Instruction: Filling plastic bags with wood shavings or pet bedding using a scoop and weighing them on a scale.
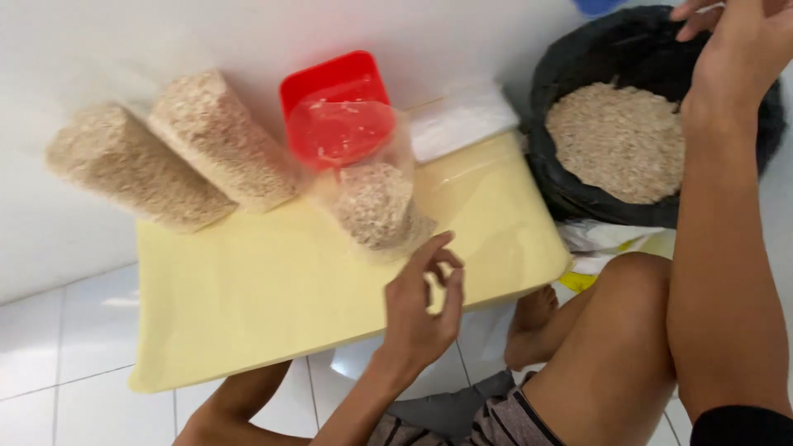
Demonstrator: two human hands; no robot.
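**White tiles, yellow board, oats between two hands**

White floor tiles carry a yellow board (273, 289). On it stands a clear bag (372, 194), partly filled with oats, upright and blurred. It lies just beyond the left hand (423, 301), whose fingers are loosely curled, grasping nothing, fingertips just short of the bag's base. The right hand (739, 45) is well apart, at the rim of a black sack (570, 91) of oats; whether it grips anything I cannot tell. Two filled bags (173, 153) lie further left, a red scoop (334, 87) behind.
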